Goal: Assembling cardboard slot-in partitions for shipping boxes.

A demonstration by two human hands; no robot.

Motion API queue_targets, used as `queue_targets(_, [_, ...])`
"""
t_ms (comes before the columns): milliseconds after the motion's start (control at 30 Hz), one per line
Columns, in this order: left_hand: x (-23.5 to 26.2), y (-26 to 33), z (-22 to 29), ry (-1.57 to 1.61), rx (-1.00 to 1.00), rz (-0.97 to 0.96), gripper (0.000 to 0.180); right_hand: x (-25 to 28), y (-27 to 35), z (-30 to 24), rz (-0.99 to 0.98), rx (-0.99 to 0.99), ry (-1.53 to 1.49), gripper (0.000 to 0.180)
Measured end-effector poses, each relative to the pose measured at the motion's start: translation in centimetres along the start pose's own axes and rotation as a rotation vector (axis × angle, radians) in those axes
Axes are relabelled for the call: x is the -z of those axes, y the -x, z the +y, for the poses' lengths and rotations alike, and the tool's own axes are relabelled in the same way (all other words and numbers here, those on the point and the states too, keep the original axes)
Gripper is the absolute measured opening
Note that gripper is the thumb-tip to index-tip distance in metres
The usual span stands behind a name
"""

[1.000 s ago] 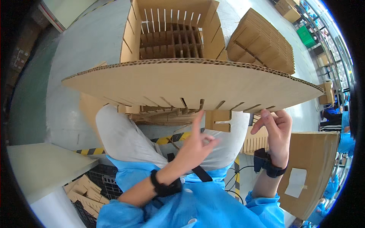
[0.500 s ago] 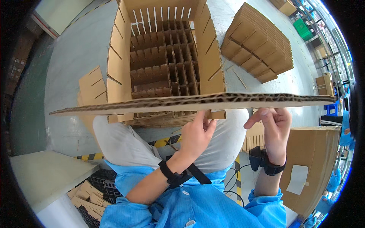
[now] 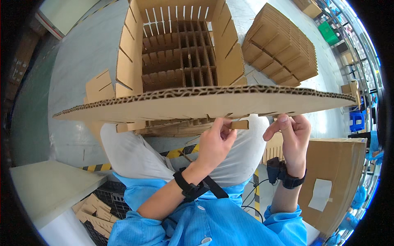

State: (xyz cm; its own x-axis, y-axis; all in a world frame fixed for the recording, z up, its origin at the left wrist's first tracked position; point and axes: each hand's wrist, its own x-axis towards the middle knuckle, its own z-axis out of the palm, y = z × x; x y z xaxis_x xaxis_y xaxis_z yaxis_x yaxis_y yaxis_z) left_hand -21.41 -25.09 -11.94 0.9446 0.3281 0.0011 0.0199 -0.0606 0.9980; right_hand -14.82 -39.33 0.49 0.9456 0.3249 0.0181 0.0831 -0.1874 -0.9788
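A large slotted corrugated cardboard sheet (image 3: 205,104) is held edge-on in front of me, spanning most of the view. My left hand (image 3: 214,143) is under its middle and pinches the end of a narrow cardboard strip (image 3: 239,124) just beneath the sheet. My right hand (image 3: 290,135) is at the sheet's lower edge further right, with the thumb and fingertips closed against it. More cardboard strips (image 3: 172,129) lie stacked on my lap below the sheet. Both wrists carry black bands.
An open cardboard box (image 3: 127,61) holding a divider grid stands on the floor ahead. A stack of flat cardboard (image 3: 279,45) lies to its right. A brown box (image 3: 336,180) is at right. At lower left are a white table (image 3: 49,188) and a black crate (image 3: 92,211).
The sheet has tilted from showing its broad underside to nearly edge-on, uncovering the box behind it. My left hand rose and closed on the strip; my right hand stayed at the edge.
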Motion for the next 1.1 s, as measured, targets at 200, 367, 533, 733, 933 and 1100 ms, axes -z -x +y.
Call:
queue_targets(200, [0.2, 0.0, -0.5, 0.037, 0.01, 0.022, 0.02, -0.5, 0.3, -0.1, 0.01, 0.012, -0.001, 0.02])
queue_targets(367, [0.7, 0.2, -0.8, 0.014, 0.013, 0.024, 0.019, -0.8, 1.3, -0.5, 0.049, -0.034, -0.003, 0.02])
queue_targets(533, [0.6, 0.2, -0.9, 0.027, 0.033, 0.011, 0.019, -0.3, 0.8, 1.1, 0.032, -0.024, 0.029, 0.02])
queue_targets(733, [0.6, 0.4, -0.8, 0.06, 0.05, 0.042, 0.021, -1.0, 0.3, 3.5, 0.014, -0.03, -0.057, 0.021])
queue_targets(933, [3.1, 1.5, 0.9, 0.189, 0.156, -0.122, 0.013, -0.2, 0.2, 3.2, -0.03, -0.064, -0.006, 0.021])
queue_targets(1100, [6.6, 2.7, 5.8, 0.261, 0.092, -0.077, 0.008, 0.3, 0.5, 3.8, -0.047, -0.107, -0.015, 0.023])
